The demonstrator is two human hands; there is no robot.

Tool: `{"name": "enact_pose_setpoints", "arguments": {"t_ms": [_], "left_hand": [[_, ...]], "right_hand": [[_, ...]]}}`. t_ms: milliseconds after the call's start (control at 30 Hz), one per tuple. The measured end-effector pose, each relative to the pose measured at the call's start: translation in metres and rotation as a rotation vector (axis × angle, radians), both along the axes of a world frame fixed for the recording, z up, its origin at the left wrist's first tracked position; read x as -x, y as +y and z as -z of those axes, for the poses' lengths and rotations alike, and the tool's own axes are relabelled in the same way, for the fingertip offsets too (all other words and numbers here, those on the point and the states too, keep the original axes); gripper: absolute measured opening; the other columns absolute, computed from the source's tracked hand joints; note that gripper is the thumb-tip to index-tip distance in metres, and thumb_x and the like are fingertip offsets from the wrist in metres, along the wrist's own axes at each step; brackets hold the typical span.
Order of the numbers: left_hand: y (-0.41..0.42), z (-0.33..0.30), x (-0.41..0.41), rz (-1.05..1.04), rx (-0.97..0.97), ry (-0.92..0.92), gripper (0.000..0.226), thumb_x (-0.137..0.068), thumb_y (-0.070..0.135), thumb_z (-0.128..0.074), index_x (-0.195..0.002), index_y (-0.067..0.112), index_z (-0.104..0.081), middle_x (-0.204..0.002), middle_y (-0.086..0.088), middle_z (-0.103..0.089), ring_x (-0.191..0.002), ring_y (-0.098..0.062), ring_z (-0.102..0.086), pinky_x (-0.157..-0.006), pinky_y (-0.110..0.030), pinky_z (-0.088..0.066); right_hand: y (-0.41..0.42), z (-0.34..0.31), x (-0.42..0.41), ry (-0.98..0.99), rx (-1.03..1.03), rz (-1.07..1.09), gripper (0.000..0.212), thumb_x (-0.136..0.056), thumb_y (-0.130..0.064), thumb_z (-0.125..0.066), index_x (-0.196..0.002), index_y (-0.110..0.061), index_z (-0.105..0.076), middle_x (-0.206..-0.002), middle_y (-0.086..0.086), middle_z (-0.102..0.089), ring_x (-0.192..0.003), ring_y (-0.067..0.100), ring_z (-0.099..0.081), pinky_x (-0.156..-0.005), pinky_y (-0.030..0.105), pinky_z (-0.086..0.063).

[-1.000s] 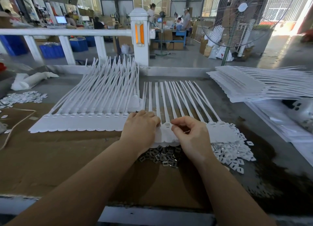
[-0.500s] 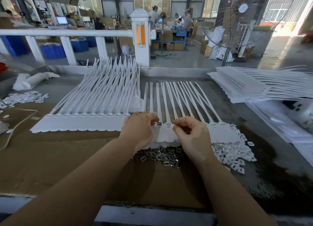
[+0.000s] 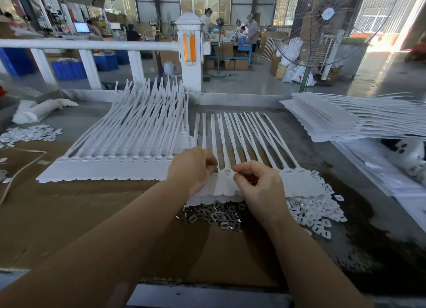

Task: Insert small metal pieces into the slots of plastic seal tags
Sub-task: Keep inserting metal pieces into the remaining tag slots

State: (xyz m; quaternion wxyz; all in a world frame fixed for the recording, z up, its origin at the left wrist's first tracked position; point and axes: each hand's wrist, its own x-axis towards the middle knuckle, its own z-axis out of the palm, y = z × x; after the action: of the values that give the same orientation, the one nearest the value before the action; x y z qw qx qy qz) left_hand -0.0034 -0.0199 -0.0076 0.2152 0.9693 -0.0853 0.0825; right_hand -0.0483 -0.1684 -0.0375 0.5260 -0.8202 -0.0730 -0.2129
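A strip of white seal tags [image 3: 302,183] lies flat on the bench, its long tails fanning away from me. My left hand [image 3: 193,169] hovers over the strip's left end and pinches a small dark metal piece [image 3: 216,169] at a tag head's slot. My right hand [image 3: 258,185] is curled just to the right, thumb and forefinger touching the neighbouring tag head [image 3: 226,171]. A glint of metal pieces shows inside its curled fingers. A loose pile of metal pieces [image 3: 214,215] lies just in front of the strip.
A heap of small white plastic caps [image 3: 315,213] sits right of the metal pile. Another tag strip [image 3: 103,169] lies to the left, a tall stack of strips [image 3: 334,121] at the right rear. Brown cardboard [image 3: 69,215] covers the near bench; a white railing [image 3: 92,44] runs behind.
Both hands stay over the same strip. My left fingertips have crept slightly right, bringing the metal piece to the tag head; the right hand has barely moved.
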Motion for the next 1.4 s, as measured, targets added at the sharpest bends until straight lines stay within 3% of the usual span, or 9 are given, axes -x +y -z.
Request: {"name": "enact_pose_setpoints", "arguments": {"t_ms": [367, 633, 900, 1000, 1133, 1400], "left_hand": [[0.000, 0.011, -0.001, 0.056, -0.123, -0.165, 0.014, -0.092, 0.020, -0.055, -0.095, 0.022, -0.068, -0.099, 0.008, -0.061, -0.089, -0.014, -0.056, -0.080, -0.028, -0.043], [0.001, 0.012, 0.005, 0.140, -0.228, -0.158, 0.026, -0.098, 0.023, -0.044, -0.111, 0.022, -0.067, -0.110, 0.005, -0.060, -0.097, -0.017, -0.057, -0.085, -0.032, -0.046], [0.004, 0.022, 0.020, 0.173, -0.287, -0.247, 0.036, -0.099, 0.035, -0.035, -0.117, 0.022, -0.064, -0.111, 0.006, -0.058, -0.105, -0.015, -0.048, -0.093, -0.028, -0.034], [0.009, 0.022, 0.021, 0.133, -0.107, -0.239, 0.033, -0.098, 0.033, -0.040, -0.119, 0.021, -0.064, -0.115, 0.007, -0.061, -0.103, -0.013, -0.052, -0.094, -0.024, -0.036], [0.019, 0.021, 0.013, -0.105, 0.242, -0.183, 0.027, -0.096, 0.024, -0.049, -0.117, 0.017, -0.066, -0.112, 0.003, -0.062, -0.093, -0.010, -0.053, -0.081, -0.017, -0.036], [0.021, 0.035, 0.019, -0.154, 0.302, -0.251, 0.027, -0.093, 0.014, -0.051, -0.117, 0.013, -0.064, -0.116, 0.004, -0.056, -0.104, -0.013, -0.054, -0.081, -0.008, -0.030]], "right_hand": [[-0.001, 0.000, 0.000, -0.022, 0.019, -0.007, 0.013, -0.083, -0.007, -0.063, -0.087, -0.018, -0.069, -0.078, -0.015, -0.064, -0.078, -0.002, -0.060, -0.069, 0.010, -0.048], [0.000, -0.001, 0.000, -0.010, 0.007, -0.001, 0.013, -0.083, -0.007, -0.064, -0.087, -0.018, -0.069, -0.079, -0.015, -0.064, -0.078, -0.003, -0.060, -0.071, 0.009, -0.047], [0.000, -0.002, 0.001, 0.000, 0.008, 0.004, 0.012, -0.083, -0.008, -0.065, -0.089, -0.018, -0.070, -0.080, -0.014, -0.065, -0.079, -0.002, -0.060, -0.072, 0.009, -0.047], [0.001, -0.003, 0.001, -0.002, 0.010, 0.007, 0.012, -0.083, -0.008, -0.065, -0.089, -0.017, -0.070, -0.080, -0.014, -0.065, -0.079, -0.002, -0.060, -0.073, 0.009, -0.047], [0.001, -0.003, 0.003, 0.006, 0.012, 0.007, 0.014, -0.084, -0.007, -0.064, -0.087, -0.020, -0.069, -0.079, -0.015, -0.065, -0.079, -0.003, -0.060, -0.073, 0.008, -0.047], [0.004, -0.002, 0.003, -0.018, 0.082, 0.004, 0.015, -0.084, -0.006, -0.063, -0.087, -0.019, -0.070, -0.079, -0.015, -0.065, -0.080, -0.003, -0.060, -0.073, 0.008, -0.046]]}}
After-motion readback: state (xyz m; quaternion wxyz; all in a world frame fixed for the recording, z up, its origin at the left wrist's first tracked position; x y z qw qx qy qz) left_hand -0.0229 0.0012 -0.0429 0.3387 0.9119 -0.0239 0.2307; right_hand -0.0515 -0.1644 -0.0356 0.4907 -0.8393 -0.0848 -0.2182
